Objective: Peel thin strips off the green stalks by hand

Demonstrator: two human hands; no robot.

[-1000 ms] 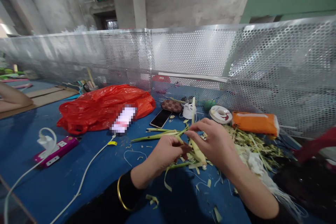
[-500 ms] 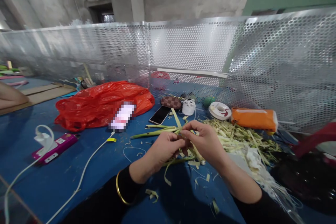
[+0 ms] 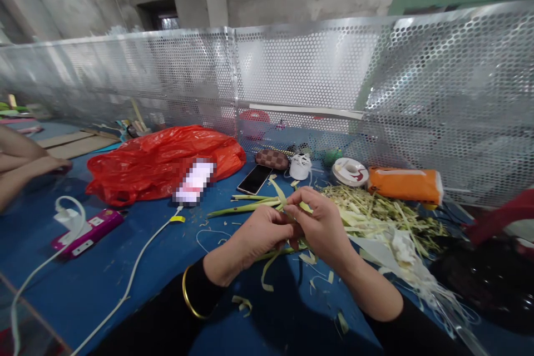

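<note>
Over the blue table (image 3: 83, 283), my left hand (image 3: 258, 233) and my right hand (image 3: 323, 225) meet fingertip to fingertip. Both pinch pale green leaf strips (image 3: 278, 196) that bend up and away between them. More long green strips (image 3: 244, 208) lie flat just beyond my left hand. A heap of leaf trimmings (image 3: 375, 214) spreads to the right of my right hand. A gold bangle (image 3: 187, 300) circles my left wrist above a black sleeve.
A red plastic bag (image 3: 158, 161), a phone (image 3: 255, 179), a brown checked pouch (image 3: 272, 159), a tape roll (image 3: 350, 172) and an orange packet (image 3: 404, 184) lie near a perforated metal screen (image 3: 317, 83). A pink power bank (image 3: 89, 232) with white cable sits left. Another person's arm (image 3: 25, 164) rests far left.
My hands have drawn closer together and slightly nearer to me, folding the strips. The upright strip now leans over. The other person's arm at far left has reached further in.
</note>
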